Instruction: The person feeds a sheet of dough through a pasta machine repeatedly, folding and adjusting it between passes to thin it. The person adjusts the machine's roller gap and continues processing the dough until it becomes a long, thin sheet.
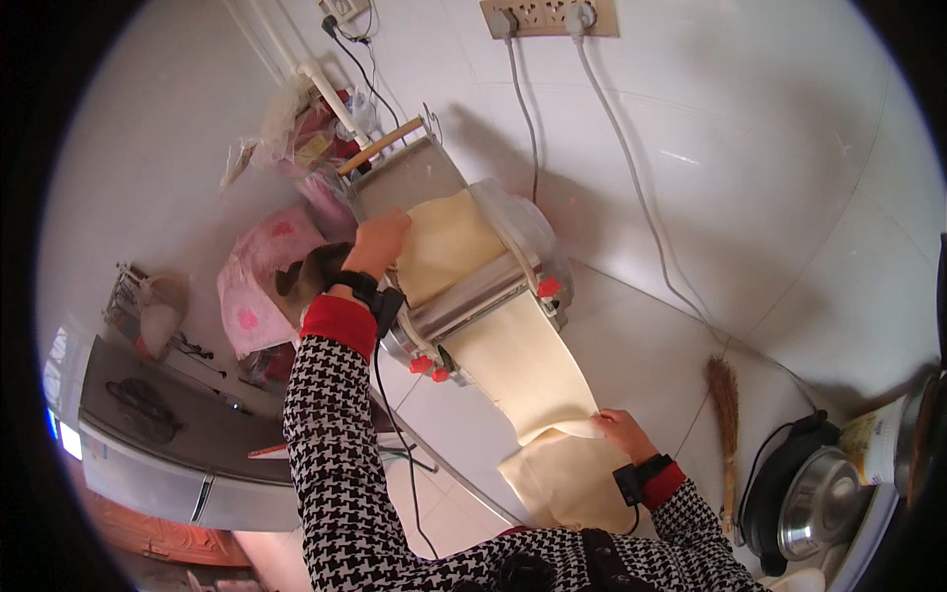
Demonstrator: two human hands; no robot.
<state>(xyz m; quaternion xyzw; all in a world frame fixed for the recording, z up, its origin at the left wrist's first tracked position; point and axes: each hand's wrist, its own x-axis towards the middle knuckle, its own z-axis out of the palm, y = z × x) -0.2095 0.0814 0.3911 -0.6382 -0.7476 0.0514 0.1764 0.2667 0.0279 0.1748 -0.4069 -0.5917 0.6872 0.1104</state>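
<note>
An electric dough sheeter (473,296) with steel rollers and red knobs stands in front of me. One part of the dough sheet (451,240) lies on its upper feed tray. Below the rollers a smooth pale dough sheet (525,362) slopes down and folds over onto dough layers (570,481) on the table. My left hand (379,240) is at the left edge of the upper dough, its fingertips partly hidden. My right hand (625,433) pinches the right edge of the lower sheet at the fold.
A straw brush (723,422) lies to the right on the white table (636,355). Beyond it are a black electric pan (769,488), a steel bowl (821,503) and a white bucket (877,436). Power cords (629,155) hang from a wall socket strip (549,18). A pink cloth (255,296) is left of the machine.
</note>
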